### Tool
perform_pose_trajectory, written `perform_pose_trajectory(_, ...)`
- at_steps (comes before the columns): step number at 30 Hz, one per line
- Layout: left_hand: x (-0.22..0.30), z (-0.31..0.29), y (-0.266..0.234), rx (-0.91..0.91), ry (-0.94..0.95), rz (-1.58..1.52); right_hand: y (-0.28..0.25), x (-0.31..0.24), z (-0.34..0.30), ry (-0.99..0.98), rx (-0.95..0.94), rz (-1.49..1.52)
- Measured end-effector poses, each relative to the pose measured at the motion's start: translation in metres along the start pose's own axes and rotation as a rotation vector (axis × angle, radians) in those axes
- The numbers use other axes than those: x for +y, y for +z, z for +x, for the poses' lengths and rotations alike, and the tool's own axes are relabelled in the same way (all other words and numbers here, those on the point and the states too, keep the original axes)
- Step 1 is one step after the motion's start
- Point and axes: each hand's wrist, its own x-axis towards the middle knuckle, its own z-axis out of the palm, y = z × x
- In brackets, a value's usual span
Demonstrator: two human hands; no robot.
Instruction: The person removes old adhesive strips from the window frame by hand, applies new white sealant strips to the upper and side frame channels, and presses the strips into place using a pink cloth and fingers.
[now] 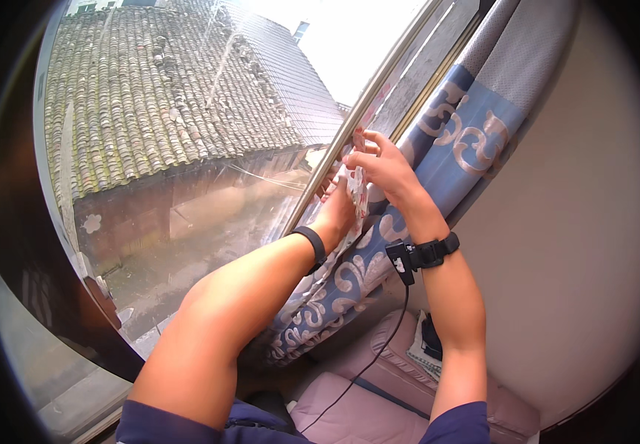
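Observation:
A thin, crumpled white piece with red print (359, 194), perhaps plastic film or a bag, hangs between my hands beside the window frame. My left hand (340, 207) is closed round its lower left side, its fingers partly hidden behind it. My right hand (388, 169) is higher up, its fingers curled and pinching at the upper part of the same piece. Right behind both hands runs the window frame (322, 164), with the blue patterned curtain (379, 244) gathered close to my right wrist. Each wrist wears a black band.
A black cable (379, 354) trails down from my right wristband. Below stands a pink padded sofa (357, 411) with a folded cloth and a dark item at its side. A pale wall (564, 244) lies to the right. Through the glass shows a tiled roof (157, 96).

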Motion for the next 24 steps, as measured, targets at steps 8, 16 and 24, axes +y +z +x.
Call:
perform_pose_trajectory(8,-0.04,0.044,0.028,-0.136,0.208,0.338,0.007,-0.035,0.012,-0.002,-0.078,-0.25)
perform_pose_trajectory(16,-0.048,0.027,0.018,-0.039,0.292,0.502,-0.014,-0.052,0.01,0.269,-0.093,-0.35)
perform_pose_trajectory(24,-0.024,0.053,0.062,0.088,0.068,0.496,-0.008,-0.017,0.002,0.013,-0.022,-0.235)
